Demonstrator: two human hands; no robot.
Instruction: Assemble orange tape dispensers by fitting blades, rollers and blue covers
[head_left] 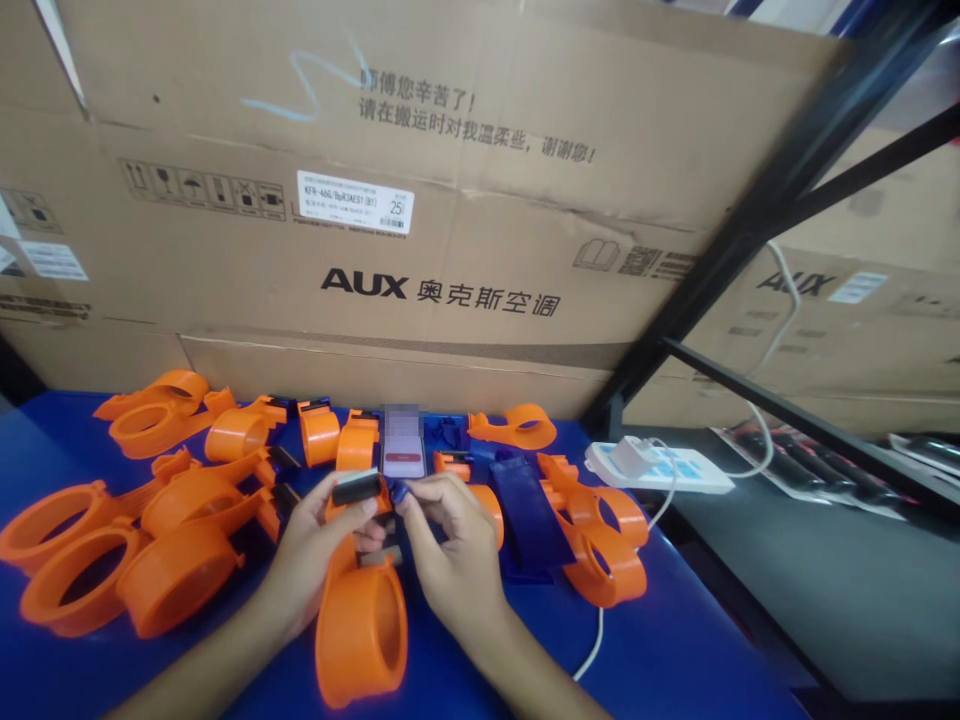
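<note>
My left hand [328, 535] is closed around the head of an orange tape dispenser [360, 635], near a dark roller [356, 488]. The dispenser's round hub hangs down toward me, its hole facing right. My right hand [454, 545] pinches a small blue plastic piece [397, 491] against the dispenser's head. Whether that piece is fixed to the dispenser, I cannot tell. Just beyond both hands a phone [403, 450] with a lit screen is propped upright. My fingers partly cover the dispenser's head.
More orange tape dispensers [180, 575] lie in groups on the blue table [660, 655], left and right. Blue plastic parts [532, 510] lie right of my hands. A power strip [660, 465] with a white cable sits at the right edge, by a black rack post. Large cardboard boxes [465, 230] stand behind.
</note>
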